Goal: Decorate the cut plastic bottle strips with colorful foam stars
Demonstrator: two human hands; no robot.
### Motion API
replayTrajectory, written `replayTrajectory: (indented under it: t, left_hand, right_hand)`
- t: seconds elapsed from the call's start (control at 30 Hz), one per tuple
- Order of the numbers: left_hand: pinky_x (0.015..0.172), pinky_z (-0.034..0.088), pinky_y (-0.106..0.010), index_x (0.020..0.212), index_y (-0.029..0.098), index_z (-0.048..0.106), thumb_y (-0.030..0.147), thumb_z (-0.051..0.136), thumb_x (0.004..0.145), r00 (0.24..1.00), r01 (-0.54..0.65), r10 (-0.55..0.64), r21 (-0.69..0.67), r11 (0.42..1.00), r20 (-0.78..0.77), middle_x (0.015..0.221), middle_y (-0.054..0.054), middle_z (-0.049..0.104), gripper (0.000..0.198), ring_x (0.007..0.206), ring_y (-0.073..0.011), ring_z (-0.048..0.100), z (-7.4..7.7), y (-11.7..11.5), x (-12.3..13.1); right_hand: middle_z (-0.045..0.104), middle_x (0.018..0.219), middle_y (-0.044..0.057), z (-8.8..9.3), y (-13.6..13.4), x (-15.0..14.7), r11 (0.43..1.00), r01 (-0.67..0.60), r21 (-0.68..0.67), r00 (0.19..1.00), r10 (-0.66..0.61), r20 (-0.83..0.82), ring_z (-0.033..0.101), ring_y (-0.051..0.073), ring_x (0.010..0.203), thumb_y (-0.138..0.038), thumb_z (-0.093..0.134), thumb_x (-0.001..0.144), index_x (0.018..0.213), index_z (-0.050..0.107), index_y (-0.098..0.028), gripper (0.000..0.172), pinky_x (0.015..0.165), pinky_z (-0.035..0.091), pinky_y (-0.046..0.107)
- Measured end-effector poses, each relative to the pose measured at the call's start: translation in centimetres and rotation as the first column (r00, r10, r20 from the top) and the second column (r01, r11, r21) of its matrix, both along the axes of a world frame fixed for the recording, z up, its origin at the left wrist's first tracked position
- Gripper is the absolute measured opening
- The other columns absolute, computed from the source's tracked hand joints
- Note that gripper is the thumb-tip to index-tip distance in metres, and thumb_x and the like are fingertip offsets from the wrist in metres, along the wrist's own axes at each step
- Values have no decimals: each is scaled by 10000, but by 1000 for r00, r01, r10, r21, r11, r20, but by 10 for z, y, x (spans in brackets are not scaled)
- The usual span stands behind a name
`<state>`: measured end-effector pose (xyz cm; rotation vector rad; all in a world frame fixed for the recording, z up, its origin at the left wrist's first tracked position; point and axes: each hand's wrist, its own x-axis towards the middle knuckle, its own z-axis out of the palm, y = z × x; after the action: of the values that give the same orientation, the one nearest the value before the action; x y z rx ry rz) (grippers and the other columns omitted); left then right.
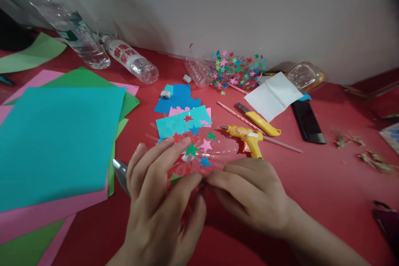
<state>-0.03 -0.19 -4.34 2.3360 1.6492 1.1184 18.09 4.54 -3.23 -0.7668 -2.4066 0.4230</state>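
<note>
A clear plastic piece, apparently cut from a bottle (215, 156), carries several coloured paper stars, among them a green star (191, 150) and a pink star (206, 145). My left hand (158, 191) curls around its near left side, fingers over the top. Close to the left thumb and index finger, my right hand (249, 195) is closed in a pinch at the near edge; what lies between its fingertips is hidden. Just beyond the plastic rests a yellow glue gun (246, 135). Partly covered by my left hand are scissors or a similar metal blade (121, 172).
Coloured paper sheets (62, 141) are stacked at left. Bottles (134, 60) lean or lie along the wall, near another star-covered clear piece (238, 68). A yellow cutter (263, 122), straws (233, 112), white paper (274, 96) and a phone (308, 121) lie on the red table (327, 199).
</note>
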Motion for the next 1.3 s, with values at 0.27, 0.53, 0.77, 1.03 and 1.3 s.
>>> replayTrajectory:
  t: [0.27, 0.53, 0.77, 1.03, 1.3]
  left_hand:
    - [1079, 299, -638, 956, 290, 566, 160, 587, 737, 998, -17, 20, -65, 998, 55, 1333, -82, 522, 255, 1278, -339, 456, 3, 1, 1]
    - [1091, 296, -628, 919, 319, 593, 183, 572, 777, 988, -37, 59, -152, 988, 144, 1374, -20, 492, 198, 1322, -328, 410, 4, 1, 1]
    - [1102, 249, -656, 887, 303, 605, 172, 582, 771, 983, -36, 62, -151, 988, 172, 1401, -22, 480, 176, 1370, -348, 349, 5, 2, 2]
    - [1103, 241, -654, 863, 306, 615, 211, 581, 804, 986, -43, 67, -154, 987, 152, 1434, 3, 459, 117, 1374, -344, 344, 4, 3, 0]
    - [1044, 299, -675, 805, 271, 614, 208, 556, 835, 993, -31, 50, -172, 985, 104, 1456, -25, 435, 91, 1382, -365, 306, -2, 5, -1]
  right_hand:
    - [575, 601, -23, 2, 0, -4, 997, 42, -70, 999, -44, -22, 443, 95, 517, -135, 473, 919, 845, 613, -149, 159, 495, 319, 230]
    - [634, 663, -3, 2, -2, -5, 995, 65, -81, 997, -68, -41, 511, 97, 552, -172, 488, 940, 885, 611, -153, 135, 533, 360, 221]
    - [642, 662, 1, 0, -4, -7, 993, 72, -95, 997, -76, -32, 523, 103, 555, -177, 478, 941, 871, 618, -151, 159, 533, 357, 234]
    - [657, 697, -4, -2, -6, -6, 991, 86, -105, 995, -91, -45, 533, 102, 577, -181, 480, 938, 923, 608, -168, 129, 544, 364, 233]
    - [624, 651, -5, 0, -4, -7, 994, 68, -82, 997, -70, -22, 502, 103, 538, -180, 426, 951, 889, 590, -164, 177, 525, 343, 243]
